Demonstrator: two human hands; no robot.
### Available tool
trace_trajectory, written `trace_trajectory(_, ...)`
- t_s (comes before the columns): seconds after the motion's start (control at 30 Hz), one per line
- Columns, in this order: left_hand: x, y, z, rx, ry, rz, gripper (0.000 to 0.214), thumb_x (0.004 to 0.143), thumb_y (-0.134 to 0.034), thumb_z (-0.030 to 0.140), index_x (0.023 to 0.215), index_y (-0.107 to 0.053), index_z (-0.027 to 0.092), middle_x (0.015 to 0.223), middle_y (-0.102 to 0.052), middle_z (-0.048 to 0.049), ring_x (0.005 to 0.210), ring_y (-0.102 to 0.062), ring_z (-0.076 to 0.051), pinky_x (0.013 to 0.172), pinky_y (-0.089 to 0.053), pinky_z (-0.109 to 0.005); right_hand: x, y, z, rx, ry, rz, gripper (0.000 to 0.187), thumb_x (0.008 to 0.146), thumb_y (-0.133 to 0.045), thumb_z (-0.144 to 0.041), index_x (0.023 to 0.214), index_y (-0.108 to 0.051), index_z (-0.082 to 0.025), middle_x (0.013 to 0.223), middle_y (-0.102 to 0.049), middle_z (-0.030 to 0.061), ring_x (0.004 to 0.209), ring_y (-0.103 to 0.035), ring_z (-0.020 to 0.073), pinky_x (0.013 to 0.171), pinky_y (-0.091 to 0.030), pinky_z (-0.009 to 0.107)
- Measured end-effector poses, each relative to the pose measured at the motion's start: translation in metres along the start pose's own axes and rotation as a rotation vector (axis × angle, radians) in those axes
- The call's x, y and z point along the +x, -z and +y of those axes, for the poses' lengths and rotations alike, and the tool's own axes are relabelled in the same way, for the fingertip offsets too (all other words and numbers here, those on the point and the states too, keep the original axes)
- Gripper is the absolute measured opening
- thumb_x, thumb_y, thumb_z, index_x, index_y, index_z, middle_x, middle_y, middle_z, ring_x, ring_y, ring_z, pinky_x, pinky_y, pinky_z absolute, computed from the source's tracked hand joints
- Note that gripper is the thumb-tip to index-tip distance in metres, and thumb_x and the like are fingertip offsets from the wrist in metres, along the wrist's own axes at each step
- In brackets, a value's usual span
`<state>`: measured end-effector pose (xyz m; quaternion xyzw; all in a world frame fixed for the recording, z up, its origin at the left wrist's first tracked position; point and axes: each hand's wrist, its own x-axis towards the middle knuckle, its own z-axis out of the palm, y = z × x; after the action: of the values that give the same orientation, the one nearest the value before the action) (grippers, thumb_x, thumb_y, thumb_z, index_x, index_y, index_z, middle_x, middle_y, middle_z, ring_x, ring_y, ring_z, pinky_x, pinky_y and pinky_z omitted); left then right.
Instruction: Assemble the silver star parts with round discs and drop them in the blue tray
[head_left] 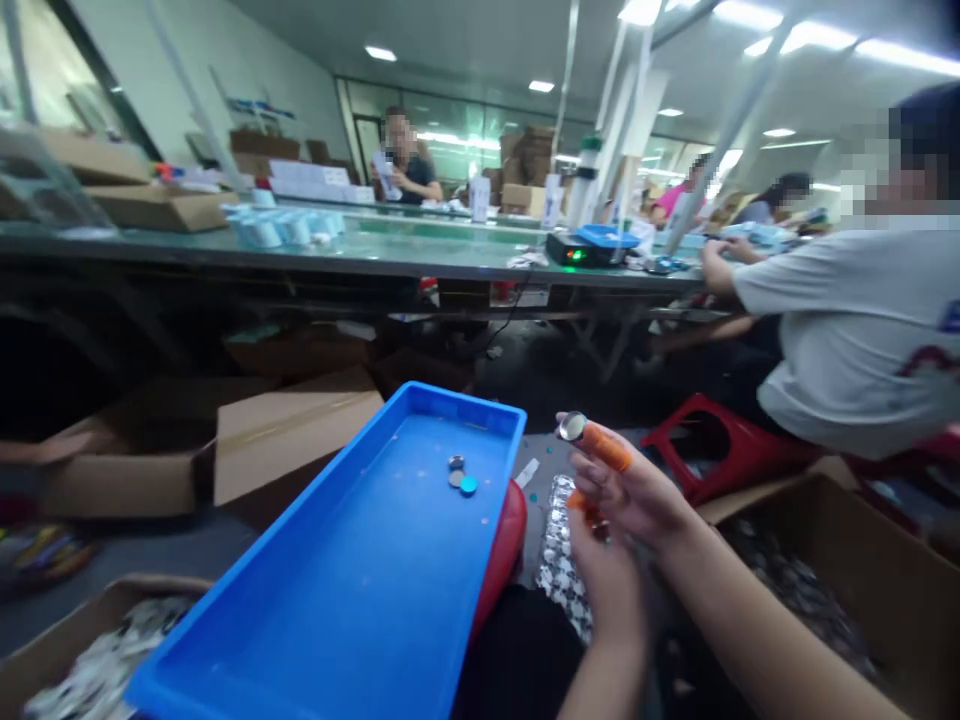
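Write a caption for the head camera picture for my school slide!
Right hand in orange finger cots holds a metal disc beside a blue tray with three discs.

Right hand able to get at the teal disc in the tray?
Probably yes. The right hand sits beside the blue tray; only the low rim separates it from the teal disc. It pinches a silver disc, though, and would likely need to drop that first.

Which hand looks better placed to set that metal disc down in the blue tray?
Probably the right hand: it pinches the round metal disc between fingers in orange cots, beside the blue plastic tray. The left hand sits lower, beneath it, without the disc.
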<state>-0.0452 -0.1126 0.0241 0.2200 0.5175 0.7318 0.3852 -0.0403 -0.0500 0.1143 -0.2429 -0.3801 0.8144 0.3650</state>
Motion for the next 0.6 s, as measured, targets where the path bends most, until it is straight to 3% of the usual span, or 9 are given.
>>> trace_trajectory(0.07,-0.024,0.022,0.0,0.113,-0.126,0.072,0.04,0.093,-0.062,0.039,0.127,-0.057,0.018,0.115,-0.067,-0.0134,0.103,-0.067,-0.024,0.091,-0.054,-0.037,-0.03,0.03,-0.005,0.063,0.065,0.06,0.039,0.062,-0.092,-0.026,0.095,-0.072,-0.018,0.066,-0.049,-0.0052,0.051,-0.028,0.0031,0.044,-0.021,0.017)
trace_trajectory(0.13,-0.038,0.044,0.004,0.288,-0.352,0.069,0.043,0.091,-0.067,0.032,0.132,-0.055,0.02,0.115,-0.068,-0.0116,0.103,-0.067,-0.022,0.094,-0.053,-0.037,-0.054,0.059,0.0,0.1,0.08,0.122,0.04,0.06,-0.093,-0.026,0.093,-0.071,-0.018,0.064,-0.048,-0.0059,0.05,-0.031,0.0032,0.044,-0.023,0.017)
trace_trajectory(0.23,-0.04,0.06,0.018,0.548,-0.702,-0.103,0.045,0.087,-0.072,0.021,0.13,-0.058,0.023,0.113,-0.07,-0.0093,0.099,-0.068,-0.022,0.09,-0.054,-0.035,-0.077,0.09,0.019,0.151,0.047,0.148,0.042,0.061,-0.093,-0.029,0.092,-0.069,-0.017,0.059,-0.046,-0.0072,0.049,-0.034,0.0038,0.045,-0.024,0.017)
trace_trajectory(0.3,-0.034,0.059,0.029,0.683,-0.846,-0.245,0.048,0.086,-0.073,0.018,0.131,-0.059,0.024,0.113,-0.07,-0.0089,0.098,-0.068,-0.022,0.085,-0.055,-0.033,-0.086,0.099,0.031,0.184,0.021,0.117,0.04,0.064,-0.092,-0.032,0.092,-0.068,-0.017,0.056,-0.044,-0.0082,0.048,-0.034,0.0034,0.046,-0.024,0.016)
trace_trajectory(0.4,-0.025,0.052,0.04,0.791,-0.944,-0.366,0.049,0.085,-0.073,0.016,0.132,-0.061,0.024,0.115,-0.07,-0.009,0.1,-0.068,-0.023,0.086,-0.055,-0.032,-0.095,0.101,0.042,0.189,-0.037,0.07,0.043,0.065,-0.092,-0.036,0.094,-0.069,-0.014,0.055,-0.046,-0.0086,0.045,-0.035,0.0015,0.046,-0.024,0.015)
trace_trajectory(0.5,-0.024,0.053,0.042,0.82,-0.995,-0.36,0.043,0.083,-0.074,0.016,0.125,-0.067,0.025,0.11,-0.073,-0.007,0.097,-0.068,-0.023,0.09,-0.052,-0.032,-0.1,0.097,0.045,0.171,-0.081,0.076,0.053,0.055,-0.097,-0.038,0.094,-0.071,-0.013,0.067,-0.06,-0.0034,0.048,-0.045,0.0016,0.046,-0.029,0.015)
trace_trajectory(0.53,-0.025,0.056,0.041,0.808,-0.971,-0.34,0.041,0.081,-0.076,0.016,0.121,-0.07,0.025,0.108,-0.073,-0.0061,0.095,-0.069,-0.023,0.09,-0.052,-0.032,-0.1,0.096,0.046,0.169,-0.087,0.08,0.056,0.052,-0.098,-0.039,0.094,-0.071,-0.013,0.072,-0.064,-0.0016,0.05,-0.049,0.0026,0.046,-0.03,0.015)
trace_trajectory(0.6,-0.025,0.065,0.036,0.726,-0.795,-0.302,0.043,0.074,-0.081,0.017,0.115,-0.073,0.027,0.108,-0.074,-0.0048,0.093,-0.068,-0.024,0.086,-0.052,-0.031,-0.097,0.096,0.05,0.16,-0.104,0.068,0.061,0.046,-0.098,-0.042,0.093,-0.073,-0.013,0.069,-0.065,-0.001,0.05,-0.052,0.0044,0.044,-0.031,0.016)
